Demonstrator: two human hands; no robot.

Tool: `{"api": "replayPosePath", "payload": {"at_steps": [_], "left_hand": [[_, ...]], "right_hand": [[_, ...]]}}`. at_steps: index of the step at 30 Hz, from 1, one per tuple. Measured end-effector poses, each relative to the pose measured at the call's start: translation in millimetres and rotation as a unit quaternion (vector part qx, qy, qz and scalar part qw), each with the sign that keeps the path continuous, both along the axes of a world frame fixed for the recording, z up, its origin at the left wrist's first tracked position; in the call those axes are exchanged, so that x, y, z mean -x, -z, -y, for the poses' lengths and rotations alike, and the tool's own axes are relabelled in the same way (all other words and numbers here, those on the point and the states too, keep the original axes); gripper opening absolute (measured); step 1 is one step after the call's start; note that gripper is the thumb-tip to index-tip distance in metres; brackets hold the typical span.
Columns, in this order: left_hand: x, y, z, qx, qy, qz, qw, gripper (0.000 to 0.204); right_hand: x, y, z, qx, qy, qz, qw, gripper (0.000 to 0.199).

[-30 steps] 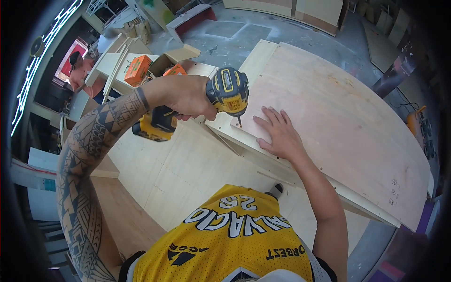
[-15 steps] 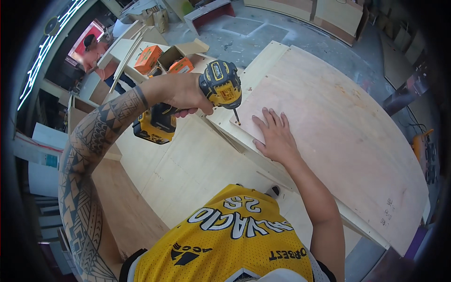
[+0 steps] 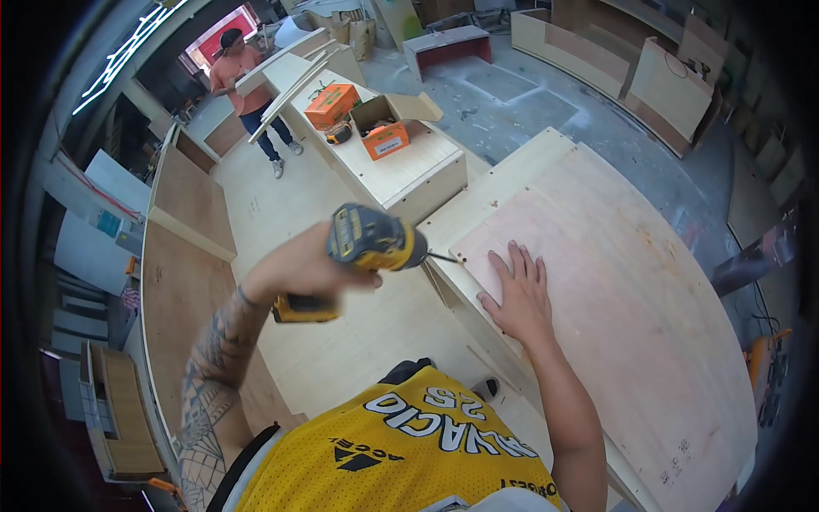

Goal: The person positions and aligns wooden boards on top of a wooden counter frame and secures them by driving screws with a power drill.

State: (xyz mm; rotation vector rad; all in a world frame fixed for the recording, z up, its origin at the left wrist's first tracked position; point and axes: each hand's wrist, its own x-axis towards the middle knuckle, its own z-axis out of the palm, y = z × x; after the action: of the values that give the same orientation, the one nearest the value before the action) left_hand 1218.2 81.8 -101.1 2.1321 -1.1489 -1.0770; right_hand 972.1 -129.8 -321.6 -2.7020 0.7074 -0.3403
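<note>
My left hand (image 3: 305,263), blurred by motion, is closed around the grip of a yellow-and-black cordless drill (image 3: 375,239). The tool is tilted, its long thin bit (image 3: 445,258) pointing right. The bit's tip is at a small screw or hole near the left corner of a thin pinkish plywood panel (image 3: 614,282); I cannot tell whether they touch. My right hand (image 3: 522,299) rests flat on this panel with its fingers spread, close to the bit. Beneath the panel runs a paler plywood frame (image 3: 520,183), dotted with screw heads along its edge.
A long plywood box (image 3: 426,175) carries orange cartons (image 3: 333,105), an open cardboard box (image 3: 375,115) and a tape measure (image 3: 339,133). Wood strips (image 3: 290,96) lie farther back, near a standing person (image 3: 247,85). Low plywood walls (image 3: 192,282) stand left; more cabinets (image 3: 580,60) stand far right.
The drill has swung from nearly upright to a slant, its body lower and farther left. My right hand still lies flat on the panel. The whole view has shifted, showing more of the far workshop.
</note>
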Motion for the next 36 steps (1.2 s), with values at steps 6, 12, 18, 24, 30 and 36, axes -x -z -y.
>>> {"api": "replayPosePath", "payload": {"at_steps": [6, 12, 18, 24, 30, 36], "left_hand": [[-28.2, 87.7, -88.5, 0.075, -0.107, -0.155, 0.979, 0.033], [-80.3, 158.1, -122.5, 0.088, -0.101, -0.210, 0.968, 0.035], [-138.8, 200.1, -157.8, 0.109, -0.050, -0.106, 0.987, 0.047], [-174.7, 239.3, -205.3, 0.050, -0.078, -0.080, 0.992, 0.050], [-187.8, 262.5, -216.5, 0.038, -0.084, -0.089, 0.992, 0.047], [-185.6, 268.1, -198.7, 0.054, -0.058, -0.094, 0.992, 0.051]], "right_hand": [[-34.3, -21.7, 12.4, -0.089, 0.071, 0.064, 0.991, 0.057], [-192.8, -135.6, 12.7, -0.039, -0.072, 0.289, 0.954, 0.033], [-384.9, -162.7, 54.7, 0.038, -0.103, 0.015, 0.994, 0.023], [-442.7, -118.7, 69.3, 0.095, -0.090, -0.161, 0.978, 0.017], [-437.5, -121.3, 77.6, 0.001, -0.069, -0.111, 0.991, 0.014], [-441.7, -111.0, 80.9, 0.048, -0.060, -0.083, 0.994, 0.010]]}}
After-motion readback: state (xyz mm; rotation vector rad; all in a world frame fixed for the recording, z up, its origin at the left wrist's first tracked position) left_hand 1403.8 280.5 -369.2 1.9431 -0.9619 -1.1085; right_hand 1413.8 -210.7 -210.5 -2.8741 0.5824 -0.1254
